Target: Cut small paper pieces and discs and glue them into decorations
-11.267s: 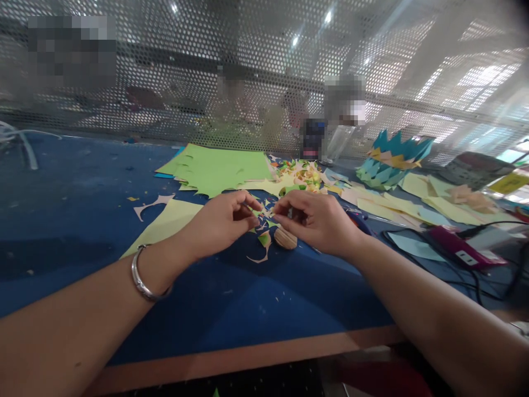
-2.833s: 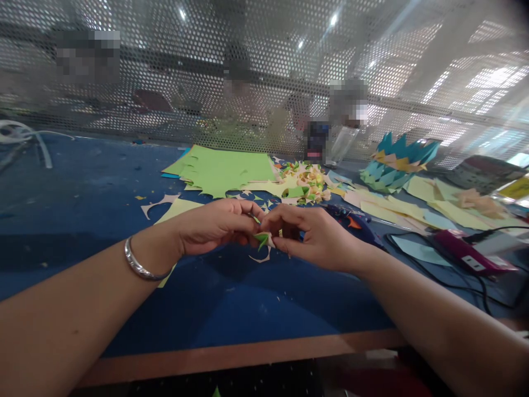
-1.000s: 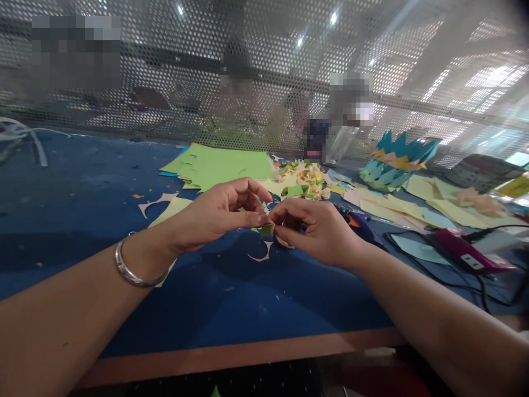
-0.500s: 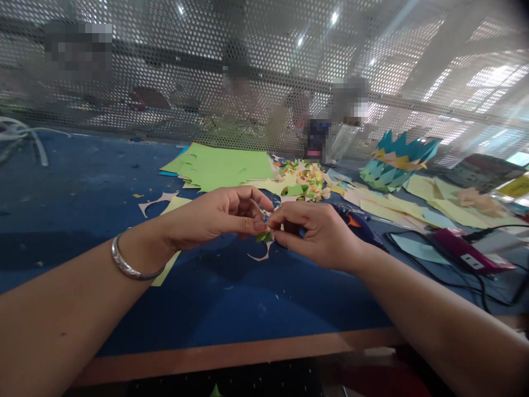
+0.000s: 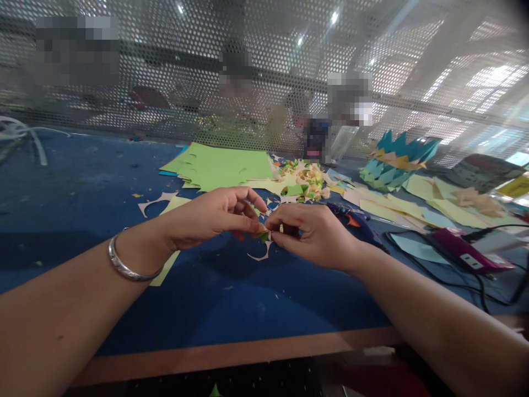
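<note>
My left hand (image 5: 225,215) and my right hand (image 5: 308,229) meet over the middle of the blue table (image 5: 248,314). Between their pinched fingertips is a small green and pale paper piece (image 5: 263,236), mostly covered by the fingers. Both thumbs and forefingers press on it from either side. Just below the fingers lies a curved pale paper offcut (image 5: 261,255) on the table. A yellow paper strip (image 5: 167,270) sticks out from under my left wrist, which wears a silver bangle.
Green paper sheets (image 5: 231,165) lie beyond my hands, beside a heap of small paper pieces (image 5: 308,179). A blue glue gun (image 5: 366,229) rests right of my right hand. Farther right are a purple power strip (image 5: 471,251) with black cable and a blue paper crown (image 5: 397,160).
Both hands stay nearly in place over the table. The fingertips have shifted slightly around the small paper piece, and less of its green part shows now.
</note>
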The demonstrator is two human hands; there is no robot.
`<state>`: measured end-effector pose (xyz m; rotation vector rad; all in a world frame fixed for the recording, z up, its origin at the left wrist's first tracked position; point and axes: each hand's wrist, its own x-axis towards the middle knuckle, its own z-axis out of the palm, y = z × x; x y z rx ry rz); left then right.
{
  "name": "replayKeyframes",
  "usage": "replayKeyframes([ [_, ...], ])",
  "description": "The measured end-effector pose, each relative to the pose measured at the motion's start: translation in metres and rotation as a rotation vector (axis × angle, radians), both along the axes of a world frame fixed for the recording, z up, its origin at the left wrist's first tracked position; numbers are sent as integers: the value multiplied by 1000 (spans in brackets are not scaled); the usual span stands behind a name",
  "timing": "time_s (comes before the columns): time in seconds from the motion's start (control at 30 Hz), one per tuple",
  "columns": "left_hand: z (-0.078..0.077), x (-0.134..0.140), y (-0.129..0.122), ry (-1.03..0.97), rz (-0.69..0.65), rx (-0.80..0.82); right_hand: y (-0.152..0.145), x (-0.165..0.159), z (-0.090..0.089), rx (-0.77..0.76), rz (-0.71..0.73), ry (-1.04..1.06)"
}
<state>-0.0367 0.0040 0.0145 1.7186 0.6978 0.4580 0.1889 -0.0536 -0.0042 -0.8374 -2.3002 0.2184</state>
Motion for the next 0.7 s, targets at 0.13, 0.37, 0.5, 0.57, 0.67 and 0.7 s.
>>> replayKeyframes([
  [0.13, -2, 1, 0, -73, 20, -34, 0, -1, 0, -4, -9, -3],
  [0.37, -4, 0, 2, -114, -16, -125, -4, -3, 1, -40, -24, 20],
  [0.5, -5, -1, 4, -108, -86, -195, -7, -4, 2, -99, -22, 34],
  [0.57, -6, 0, 4, -97, -99, -225, -8, -4, 1, -91, -3, 28],
  [0.67, -6, 1, 3, -94, -86, -246, -7, -3, 1, -53, 16, -1],
  [0.7, -6, 2, 3, -98, -80, -250, -6, -3, 0, -49, 13, -12],
])
